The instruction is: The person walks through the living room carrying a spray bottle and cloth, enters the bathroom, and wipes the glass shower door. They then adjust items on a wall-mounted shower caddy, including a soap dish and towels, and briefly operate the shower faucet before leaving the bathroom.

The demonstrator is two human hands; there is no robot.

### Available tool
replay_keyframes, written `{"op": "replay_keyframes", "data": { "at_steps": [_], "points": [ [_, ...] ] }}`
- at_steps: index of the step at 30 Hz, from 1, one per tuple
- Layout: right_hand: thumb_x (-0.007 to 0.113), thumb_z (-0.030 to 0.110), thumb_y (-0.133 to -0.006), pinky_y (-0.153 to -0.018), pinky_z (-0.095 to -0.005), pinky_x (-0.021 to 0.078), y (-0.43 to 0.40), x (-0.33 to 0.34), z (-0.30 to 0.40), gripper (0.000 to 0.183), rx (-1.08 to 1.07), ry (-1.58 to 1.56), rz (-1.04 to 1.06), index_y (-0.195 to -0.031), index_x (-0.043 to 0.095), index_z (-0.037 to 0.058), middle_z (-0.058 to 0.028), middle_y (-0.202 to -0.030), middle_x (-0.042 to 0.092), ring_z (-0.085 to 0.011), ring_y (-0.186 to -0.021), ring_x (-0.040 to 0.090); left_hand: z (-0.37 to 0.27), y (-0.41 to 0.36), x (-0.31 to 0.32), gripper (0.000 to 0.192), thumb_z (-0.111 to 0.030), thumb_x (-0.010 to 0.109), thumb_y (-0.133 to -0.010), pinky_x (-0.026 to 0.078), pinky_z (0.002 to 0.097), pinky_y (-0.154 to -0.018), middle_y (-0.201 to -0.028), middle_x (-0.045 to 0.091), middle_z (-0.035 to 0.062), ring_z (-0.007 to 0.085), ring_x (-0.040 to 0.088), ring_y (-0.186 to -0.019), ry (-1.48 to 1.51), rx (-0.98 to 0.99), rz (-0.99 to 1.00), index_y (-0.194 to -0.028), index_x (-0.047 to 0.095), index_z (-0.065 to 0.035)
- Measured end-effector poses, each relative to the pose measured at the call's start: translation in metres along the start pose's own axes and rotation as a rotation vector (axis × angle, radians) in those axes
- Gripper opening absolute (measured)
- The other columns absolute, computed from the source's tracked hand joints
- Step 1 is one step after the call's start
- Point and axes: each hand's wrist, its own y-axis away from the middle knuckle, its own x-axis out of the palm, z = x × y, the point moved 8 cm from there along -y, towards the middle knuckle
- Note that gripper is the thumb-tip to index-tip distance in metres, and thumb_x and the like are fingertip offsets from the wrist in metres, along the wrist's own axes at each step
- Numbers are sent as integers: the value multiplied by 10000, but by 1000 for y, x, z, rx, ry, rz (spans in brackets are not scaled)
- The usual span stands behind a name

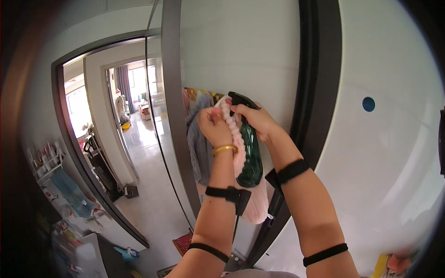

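A dark green spray bottle [251, 156] with a black trigger head is held at its neck by my right hand [259, 120]. The thumb of that hand lies by the scalloped edge of a pale pink towel [238, 147]. My left hand [216, 127], with a gold bangle on its wrist, pinches the towel near its top. The towel hangs down behind the bottle, which covers part of it. Just left of my left hand a grey-blue towel [200, 153] hangs from a hook rack [190, 92] on the wall.
Dark door frame trim [314, 80] stands close to my right forearm. On the left is a doorway with a glass panel edge, beyond which an upright black appliance [100, 166] stands. A shelf with bottles [47, 165] and a blue cloth [74, 193] are at far left.
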Motion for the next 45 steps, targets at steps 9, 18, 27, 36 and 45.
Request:
{"op": "replay_keyframes", "data": {
  "at_steps": [9, 18, 27, 36, 45],
  "points": [
    [610, 160, -704, -591, -301, 466, -84, 7, -14, 250, -23, 274, -43, -882, 592, -15, -77, -744, 597, -169, -641, 563, 59, -53, 27, 194, 59, 507, -729, 445, 328, -746, -838, 557, 135, 264, 561, -809, -197, -37, -46, -793, 662, -38],
    [619, 179, -668, -597, -330, 475, -108, 2, -29, 277, -160, 526, -92, -829, 614, -47, -122, -678, 613, -197, -640, 595, 118, -64, 52, 125, -46, 594, -716, 482, 328, -668, -804, 636, 131, 258, 623, -741, -309, -115, 252, -820, 663, -40],
    [606, 195, -688, -613, -320, 460, -55, -13, -48, 256, 62, 451, -255, -813, 630, -26, -117, -728, 618, -192, -673, 584, 102, -49, 37, 166, -48, 571, -748, 476, 306, -674, -802, 651, 117, 217, 615, -717, -341, -229, 345, -885, 663, -28],
    [588, 188, -743, -615, -263, 422, 39, -20, -78, 281, -74, 57, -239, -956, 630, 10, -13, -794, 567, -113, -684, 504, 110, -3, -9, 206, -21, 482, -797, 458, 333, -769, -921, 632, 175, 297, 605, -863, -217, -287, 277, -935, 631, 17],
    [539, 76, -825, -919, -264, 385, 204, -69, -69, 296, -38, 30, -216, -1102, 585, -17, -53, -1051, 605, -116, -997, 527, -33, 75, -12, 318, -119, 494, -855, 335, 397, -946, -1173, 487, 191, 326, 448, -1096, -255, 306, 359, -1149, 492, 2]
  ]
}}
